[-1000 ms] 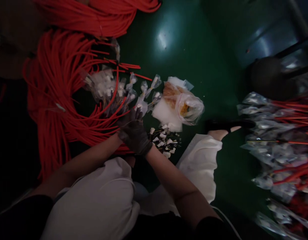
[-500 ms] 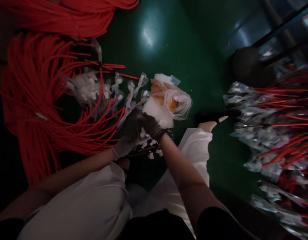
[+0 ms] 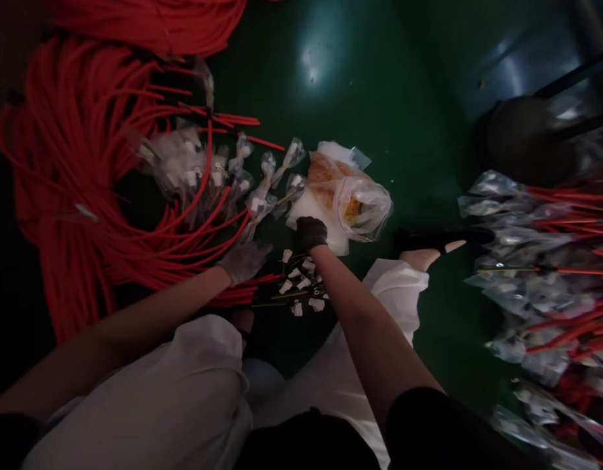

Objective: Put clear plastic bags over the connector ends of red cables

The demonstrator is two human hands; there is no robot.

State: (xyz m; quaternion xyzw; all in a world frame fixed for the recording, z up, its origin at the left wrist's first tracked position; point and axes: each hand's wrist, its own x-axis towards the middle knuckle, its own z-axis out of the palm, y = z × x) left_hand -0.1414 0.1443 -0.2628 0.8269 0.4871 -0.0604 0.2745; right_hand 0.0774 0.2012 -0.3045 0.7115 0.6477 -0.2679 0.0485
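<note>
A: Since a second ago the hands have parted: the right hand (image 3: 311, 234) has gone across to the white sheets (image 3: 335, 237), away from the left hand (image 3: 245, 260).
B: What lies nearest the body?
A: Loose connectors (image 3: 304, 283) on the floor (image 3: 419, 150), right of the left hand and on the near side of the right.
B: And the left hand?
A: Laid on the red cables (image 3: 183, 269), fingers fairly straight, pointing right. I can't tell if it grips any; their ends run rightward too, toward the connectors.
B: The right?
A: Fingers curled narrow at the sheets' near-left part. Whether they pinch one, I can't tell.
B: How do the sheets lie from it?
A: Beneath it, spreading right and ahead; the right hand is clearly nearer. Their near edge slants bodyward at its right end. A clear bag (image 3: 372, 212) overlaps them, hiding the long axis.
B: Farther off?
A: Another red coil (image 3: 149, 26).
</note>
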